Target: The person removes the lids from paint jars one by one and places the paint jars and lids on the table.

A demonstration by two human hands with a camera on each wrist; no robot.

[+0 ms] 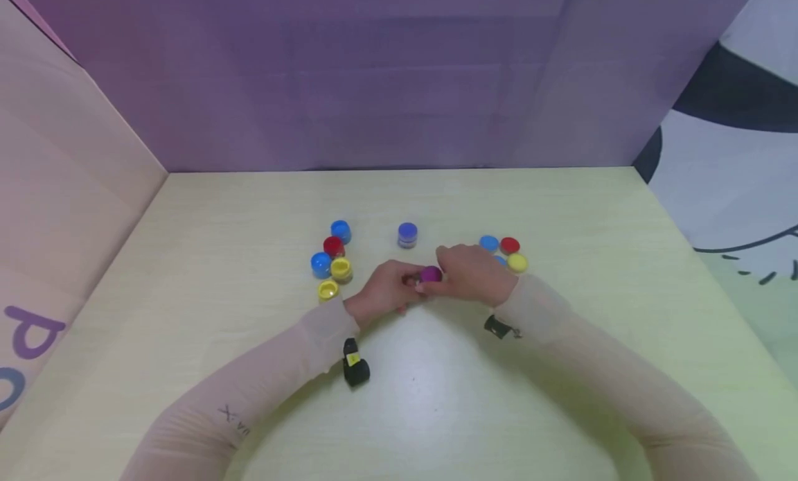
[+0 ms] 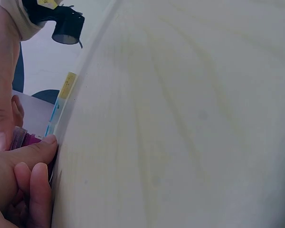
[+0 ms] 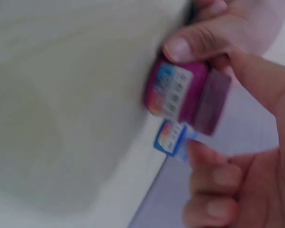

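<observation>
My left hand holds a small magenta paint jar by its body, the thumb across the printed label side. Curled around the jar's lid are the thumb and fingers of my right hand; blur hides how firmly they touch it. In the left wrist view, the jar is mostly covered by both hands. Beyond them stands a blue-violet jar with its lid on. Left of my hands is a cluster of jars, including a red jar and a yellow jar.
Loose round lids lie right of my right hand, among them a red lid, a yellow lid and a blue lid. The pale table meets a purple backdrop at its far edge.
</observation>
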